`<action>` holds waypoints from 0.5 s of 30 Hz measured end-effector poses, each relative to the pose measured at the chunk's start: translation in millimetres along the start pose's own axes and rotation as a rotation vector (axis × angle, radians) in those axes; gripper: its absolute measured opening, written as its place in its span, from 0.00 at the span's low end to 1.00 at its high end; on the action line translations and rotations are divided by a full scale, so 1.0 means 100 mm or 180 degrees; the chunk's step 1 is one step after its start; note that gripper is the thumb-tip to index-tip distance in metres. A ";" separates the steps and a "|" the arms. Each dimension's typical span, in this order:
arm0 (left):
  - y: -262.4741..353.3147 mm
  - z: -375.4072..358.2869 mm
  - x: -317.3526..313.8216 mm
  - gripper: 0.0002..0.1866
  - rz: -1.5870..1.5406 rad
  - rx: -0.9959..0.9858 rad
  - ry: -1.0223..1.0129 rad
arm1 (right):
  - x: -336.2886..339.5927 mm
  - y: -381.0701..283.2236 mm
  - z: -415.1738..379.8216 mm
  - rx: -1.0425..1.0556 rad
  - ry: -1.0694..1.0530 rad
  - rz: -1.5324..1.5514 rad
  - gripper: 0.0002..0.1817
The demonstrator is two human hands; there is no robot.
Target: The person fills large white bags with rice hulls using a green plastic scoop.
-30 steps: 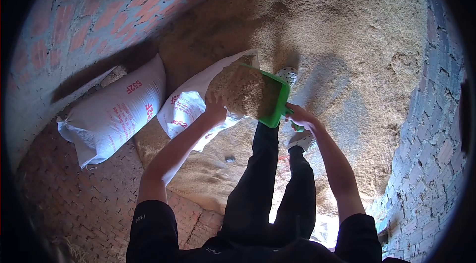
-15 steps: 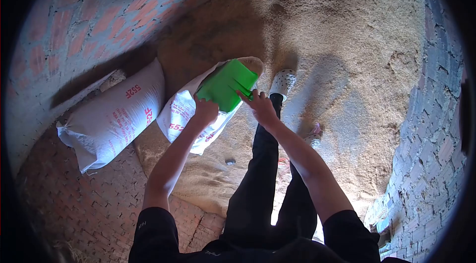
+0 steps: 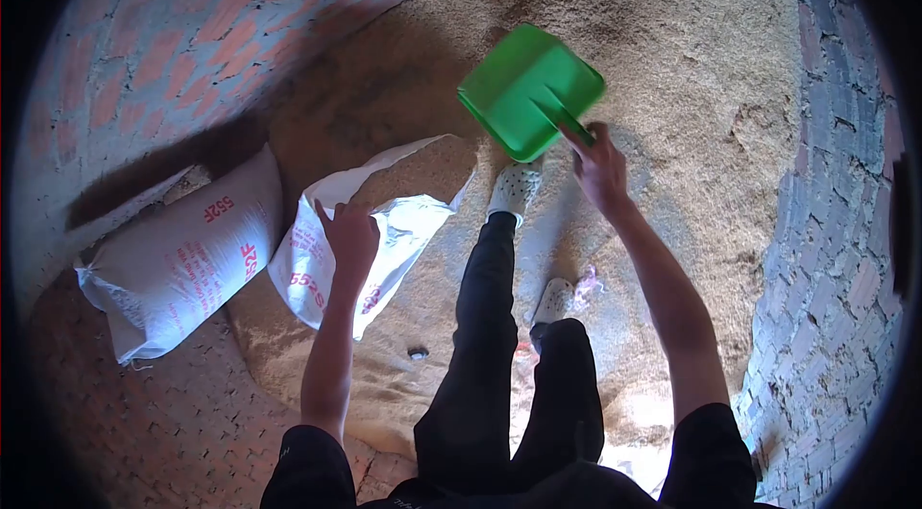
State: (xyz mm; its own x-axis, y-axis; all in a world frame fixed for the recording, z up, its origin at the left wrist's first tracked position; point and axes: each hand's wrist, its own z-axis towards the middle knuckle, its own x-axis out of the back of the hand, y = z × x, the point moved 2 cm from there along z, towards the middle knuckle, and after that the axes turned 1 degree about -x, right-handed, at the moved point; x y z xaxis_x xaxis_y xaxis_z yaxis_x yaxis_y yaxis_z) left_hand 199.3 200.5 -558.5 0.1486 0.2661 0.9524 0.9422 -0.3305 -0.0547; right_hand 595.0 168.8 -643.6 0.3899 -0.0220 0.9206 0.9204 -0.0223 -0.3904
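My right hand (image 3: 600,168) is closed round the handle of a green scoop (image 3: 538,91), which is held up over the heap of loose husks (image 3: 691,58). My left hand (image 3: 351,235) grips the near rim of an open white sack (image 3: 413,221). Inside the sack's mouth, brown husks (image 3: 423,171) show. The sack leans with its mouth away from me, and red print marks its side.
A closed full sack (image 3: 187,264) with red print lies at the left by a brick wall (image 3: 192,38). Another brick wall (image 3: 836,250) stands at the right. My shoes (image 3: 516,190) rest on the husks, and a small dark round object (image 3: 418,353) lies near the sack.
The green scoop has moved from the sack's mouth up and to the right with my right hand. My left hand has shifted left on the rim, and the husks inside the sack now show.
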 end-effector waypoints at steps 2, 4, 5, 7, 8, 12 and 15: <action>0.15 0.03 -0.11 0.07 -0.0086 0.0179 0.0099 | -0.15 -0.16 0.46 0.0549 0.0183 -0.0149 0.29; 0.19 0.03 -0.31 0.07 -0.0010 0.0524 0.0898 | -0.59 -0.35 0.84 0.1130 0.0374 -0.0197 0.27; 0.21 0.03 -0.41 0.05 -0.0060 0.0642 0.1037 | -0.82 -0.43 1.01 0.1454 0.0745 -0.0457 0.23; 0.31 0.07 -0.44 0.05 0.0098 0.0844 0.1465 | -1.10 -0.52 1.22 0.1791 0.1193 -0.0742 0.18; 0.34 0.09 -0.46 0.05 0.0230 0.1053 0.1852 | -1.23 -0.49 1.35 0.1349 0.0106 -0.0546 0.15; 0.24 0.12 -0.70 0.04 0.0339 0.1309 0.2560 | -1.08 -0.03 1.33 0.1797 -0.0554 -0.1058 0.13; 0.22 0.13 -0.77 0.05 0.0382 0.1324 0.2992 | -0.64 0.29 1.17 0.1644 -0.0941 -0.1392 0.17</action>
State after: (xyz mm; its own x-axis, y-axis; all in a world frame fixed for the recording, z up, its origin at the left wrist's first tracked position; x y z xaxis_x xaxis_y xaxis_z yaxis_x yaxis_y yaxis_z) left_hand 212.3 184.8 -637.5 0.1222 -0.6215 0.7738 0.9925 0.0783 -0.0938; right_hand 600.7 286.3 -712.4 -0.0914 0.1530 0.9840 0.8615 0.5078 0.0011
